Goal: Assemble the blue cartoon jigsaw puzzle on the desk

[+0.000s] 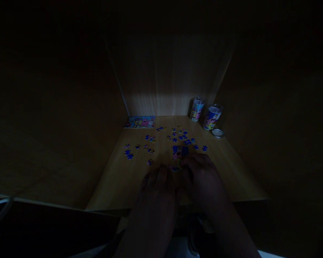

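Note:
In dim light, a partly joined jigsaw puzzle (pixel 177 150) with blue, pink and yellow parts lies near the front of the wooden desk. My right hand (pixel 204 173) reaches over its right side, thumb and fingers closed on a jigsaw piece (pixel 179 163) at the lower edge. My left hand (pixel 156 184) is at the puzzle's lower left, its fingers bent and together, tips down at the desk. Whatever the left fingers may hold is hidden beneath them. A loose jigsaw piece (pixel 150 162) lies just beyond the left fingers.
Several loose blue pieces (pixel 174 139) are scattered behind the puzzle, and more blue pieces (pixel 128 154) lie to the left. A cartoon picture card (pixel 140 122) is at the back left. Two printed canisters (pixel 197 109) (pixel 212 117) stand back right beside a round lid (pixel 218 133).

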`<state>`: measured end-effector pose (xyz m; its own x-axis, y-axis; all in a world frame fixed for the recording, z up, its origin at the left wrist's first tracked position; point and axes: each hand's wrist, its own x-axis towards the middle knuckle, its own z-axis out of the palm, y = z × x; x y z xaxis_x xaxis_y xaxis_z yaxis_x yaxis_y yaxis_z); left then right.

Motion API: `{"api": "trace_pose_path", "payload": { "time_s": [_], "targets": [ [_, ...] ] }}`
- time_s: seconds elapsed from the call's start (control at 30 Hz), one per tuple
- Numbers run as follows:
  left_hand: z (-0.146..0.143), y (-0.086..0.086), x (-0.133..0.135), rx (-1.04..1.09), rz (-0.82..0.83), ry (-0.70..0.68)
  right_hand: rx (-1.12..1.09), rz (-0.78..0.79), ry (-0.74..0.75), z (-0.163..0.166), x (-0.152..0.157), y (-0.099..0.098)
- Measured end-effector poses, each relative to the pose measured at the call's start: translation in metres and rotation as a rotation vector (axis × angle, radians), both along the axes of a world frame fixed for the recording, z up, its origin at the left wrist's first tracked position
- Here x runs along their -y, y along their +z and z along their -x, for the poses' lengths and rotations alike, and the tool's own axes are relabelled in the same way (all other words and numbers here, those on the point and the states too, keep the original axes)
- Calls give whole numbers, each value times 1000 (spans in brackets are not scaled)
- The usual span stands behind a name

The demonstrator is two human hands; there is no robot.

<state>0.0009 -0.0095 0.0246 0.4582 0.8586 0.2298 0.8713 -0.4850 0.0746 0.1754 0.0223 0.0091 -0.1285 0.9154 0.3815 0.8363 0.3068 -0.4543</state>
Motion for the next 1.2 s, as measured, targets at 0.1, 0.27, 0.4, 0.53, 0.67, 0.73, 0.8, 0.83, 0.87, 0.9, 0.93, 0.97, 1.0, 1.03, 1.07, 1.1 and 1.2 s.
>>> {"api": "trace_pose_path", "payload": {
  "time_s": [0.1,0.27,0.4,0.53,0.67,0.73,0.8,0.83,0.87,0.9,0.93,0.97,1.0,1.03,1.07,1.1,1.2],
  "targets": [
    [-1,0,1,-15,-1,-10,0,-10,4,0,0,1],
    [-3,2,2,-21,28,1,-4,-12,0,1,1,1],
    [-4,4,2,3,71,-16,-4,-15,0,0,1,-2],
    [-2,3,3,29,98,-37,1,-9,2,-1,0,-2],
    [4,3,4,81,57,-63,14,-5,1,-1,0,-2],
    [8,7,2,91,33,-49,10,-8,3,-1,0,-2],
    [15,13,-2,91,25,-21,3,-14,8,-1,0,-3],
    [19,16,-5,92,24,-2,0,-18,9,-1,0,-3],
    [25,18,-9,84,27,6,-1,-18,10,-1,0,-3],
    [30,20,-13,61,47,31,-1,-19,8,-1,0,-2],
    [37,21,-18,41,51,79,-1,-20,4,-1,0,-2],
    [43,20,-23,24,45,121,0,-19,0,-1,0,-2],
    [48,18,-29,16,33,148,0,-18,-1,-1,0,-1],
    [54,16,-34,17,18,162,1,-18,0,-1,0,-1],
    [58,13,-39,28,3,174,1,-20,3,-1,0,-1],
    [61,10,-43,48,-13,180,0,-23,5,-1,0,0],
    [68,3,-52,124,-41,183,-15,-27,4,-1,0,0]
  ]
}}
